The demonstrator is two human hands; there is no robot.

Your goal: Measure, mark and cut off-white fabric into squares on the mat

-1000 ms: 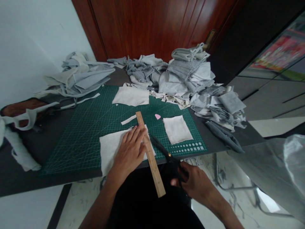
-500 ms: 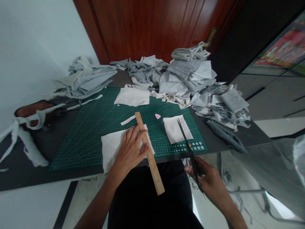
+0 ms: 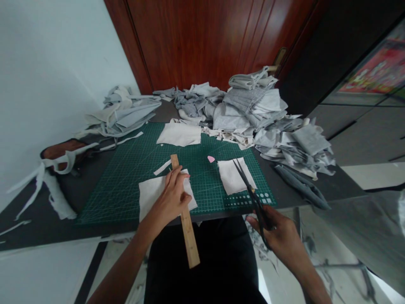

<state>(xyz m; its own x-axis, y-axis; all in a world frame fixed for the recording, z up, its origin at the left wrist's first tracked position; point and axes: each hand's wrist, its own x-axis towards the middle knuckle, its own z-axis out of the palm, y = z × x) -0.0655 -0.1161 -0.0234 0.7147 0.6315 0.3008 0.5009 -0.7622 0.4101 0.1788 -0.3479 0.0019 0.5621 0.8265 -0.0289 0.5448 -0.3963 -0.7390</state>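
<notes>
My left hand [image 3: 173, 194] lies over a wooden ruler [image 3: 189, 236], gripping it across its middle. The ruler rests at a slant on a white cloth piece [image 3: 148, 192], and its lower end sticks out past the table edge. In my right hand [image 3: 281, 232] are black scissors [image 3: 253, 196], fingers at the handles and blades slightly parted. Their tips point away from me, above a square white cloth piece [image 3: 229, 179]. Between the two cloths lies a pink chalk-like piece [image 3: 210, 159]. A thin white cloth strip [image 3: 162, 167] sits left of the ruler's far end.
A green cutting mat [image 3: 110, 185] covers much of the dark table [image 3: 41, 228]. Another white cloth [image 3: 180, 134] lies at its far edge. Grey fabric stacks [image 3: 253, 101] and scraps [image 3: 292, 141] line the back and right. Cloth [image 3: 123, 114] is heaped at left, beside a brown item [image 3: 63, 148].
My left hand has shifted the ruler leftward over the cloth and turned it more upright. The scissors' blades have parted a little more. The view has tilted slightly.
</notes>
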